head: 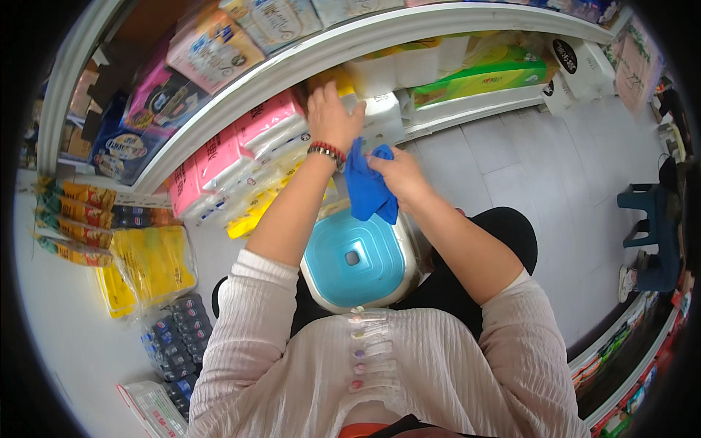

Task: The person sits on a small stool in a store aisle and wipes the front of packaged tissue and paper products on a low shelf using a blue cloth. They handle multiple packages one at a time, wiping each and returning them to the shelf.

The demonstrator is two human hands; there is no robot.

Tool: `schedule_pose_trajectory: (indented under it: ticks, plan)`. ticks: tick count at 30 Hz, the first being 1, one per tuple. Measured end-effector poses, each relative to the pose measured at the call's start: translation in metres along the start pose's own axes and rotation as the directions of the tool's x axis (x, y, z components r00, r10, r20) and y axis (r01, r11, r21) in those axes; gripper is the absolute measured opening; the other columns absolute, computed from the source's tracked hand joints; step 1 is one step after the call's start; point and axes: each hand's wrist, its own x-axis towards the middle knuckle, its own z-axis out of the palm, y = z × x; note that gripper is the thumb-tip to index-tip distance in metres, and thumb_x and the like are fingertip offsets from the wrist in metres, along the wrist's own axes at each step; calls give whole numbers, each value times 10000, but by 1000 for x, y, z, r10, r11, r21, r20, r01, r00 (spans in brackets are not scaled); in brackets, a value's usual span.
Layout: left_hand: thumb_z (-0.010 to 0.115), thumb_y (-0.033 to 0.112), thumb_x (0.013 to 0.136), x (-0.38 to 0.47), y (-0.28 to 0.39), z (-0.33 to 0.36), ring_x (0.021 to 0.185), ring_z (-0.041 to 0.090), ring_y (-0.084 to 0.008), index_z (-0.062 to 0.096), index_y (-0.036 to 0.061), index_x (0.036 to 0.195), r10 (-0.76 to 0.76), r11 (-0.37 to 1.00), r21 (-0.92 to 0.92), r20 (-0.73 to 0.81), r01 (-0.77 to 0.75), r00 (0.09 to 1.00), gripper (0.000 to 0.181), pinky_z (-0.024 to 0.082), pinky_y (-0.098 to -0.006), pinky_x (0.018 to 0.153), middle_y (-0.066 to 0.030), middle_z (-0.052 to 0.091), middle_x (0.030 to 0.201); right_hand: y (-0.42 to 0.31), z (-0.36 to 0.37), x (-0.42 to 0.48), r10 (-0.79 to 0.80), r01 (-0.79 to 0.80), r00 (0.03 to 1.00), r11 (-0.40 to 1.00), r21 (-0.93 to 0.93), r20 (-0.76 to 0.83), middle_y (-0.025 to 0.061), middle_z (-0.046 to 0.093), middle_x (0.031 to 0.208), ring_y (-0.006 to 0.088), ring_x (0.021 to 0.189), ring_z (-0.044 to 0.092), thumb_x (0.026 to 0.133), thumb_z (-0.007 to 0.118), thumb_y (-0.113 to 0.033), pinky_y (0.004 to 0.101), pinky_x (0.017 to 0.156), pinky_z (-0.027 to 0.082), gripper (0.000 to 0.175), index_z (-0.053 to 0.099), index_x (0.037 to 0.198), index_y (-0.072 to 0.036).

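Note:
My right hand [402, 174] grips a bunched blue cloth [369, 189], which hangs down between my forearms. Farther in, under the shelf board, my left hand [332, 119] reaches among the tissue packs with its fingers apart and nothing in its grasp. Its fingertips are by a yellow pack [339, 82], and the thumb lies near a white pack [380, 112]; whether they touch is hard to tell. To the left of that hand are stacked pink-topped tissue packs [268, 120]. A square plastic stool [328, 263] with a blue top stands between my knees.
A white shelf edge [306, 55] curves above my hands, with packaged goods over it. Green tissue packs [482, 82] are at the right of the low shelf. Yellow packs [159, 257] and shrink-wrapped bottles [178, 334] stand left. A dark stool [649, 219] is far right, near another person's shoe [627, 283].

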Motion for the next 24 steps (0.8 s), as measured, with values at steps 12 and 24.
schedule_pose_trajectory:
  ticks: [12,24]
  plan:
    - [588,512,839,28,2,22,1352,441,-407,389,4,1476,-389,907,230,141,352,910,838,375,-438,1109,-248,428,1488,11,-27,30,-24,19,999,995,-101,-47,87,682,883,171,777,642,898,669,-159,323,695,522,199,665,996,13]
    - [557,329,936,-146,-18,-64,1265,560,-307,408,5,1458,-89,-299,-777,600,554,795,632,422,-407,1090,-164,564,1387,-10,-18,-11,-68,61,993,996,70,98,195,534,1356,229,1208,538,875,751,-395,354,990,470,803,387,1461,17]
